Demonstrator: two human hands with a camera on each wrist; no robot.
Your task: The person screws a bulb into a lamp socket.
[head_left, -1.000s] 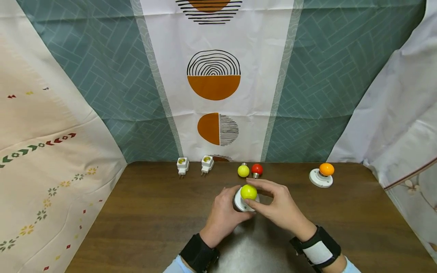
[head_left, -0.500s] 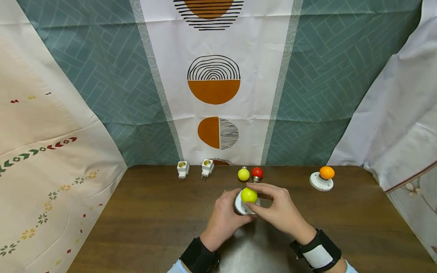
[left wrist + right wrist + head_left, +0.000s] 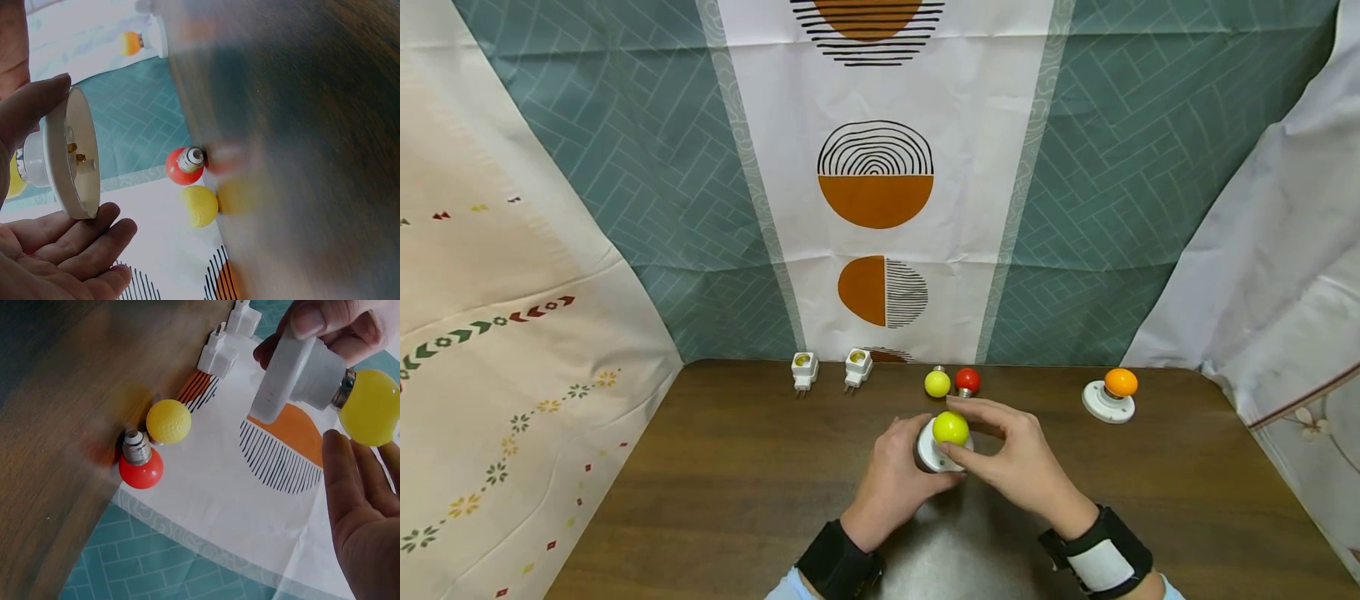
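My left hand (image 3: 891, 471) grips a white round lamp holder (image 3: 929, 454) by its rim, raised above the table. A yellow light bulb (image 3: 951, 428) sits in the holder, its metal collar (image 3: 343, 390) showing at the socket mouth in the right wrist view. My right hand (image 3: 1022, 454) has its thumb and fingers on opposite sides of this bulb, pinching it. The left wrist view shows the holder's hollow underside (image 3: 89, 134) with brass terminals, the thumb on one edge and fingers at the other. That view hides most of the bulb.
Behind the hands lie another yellow bulb (image 3: 937, 383) and a red bulb (image 3: 967, 381) on the brown table (image 3: 737, 475). Two white plug-in sockets (image 3: 804, 371) stand at the back left. An orange bulb (image 3: 1121, 382) in a white holder (image 3: 1108, 407) stands at the back right, near the hanging cloth (image 3: 1075, 275).
The head view has shifted slightly. Both hands stay in nearly the same place, with the left on the lamp holder and the right around the yellow light bulb.
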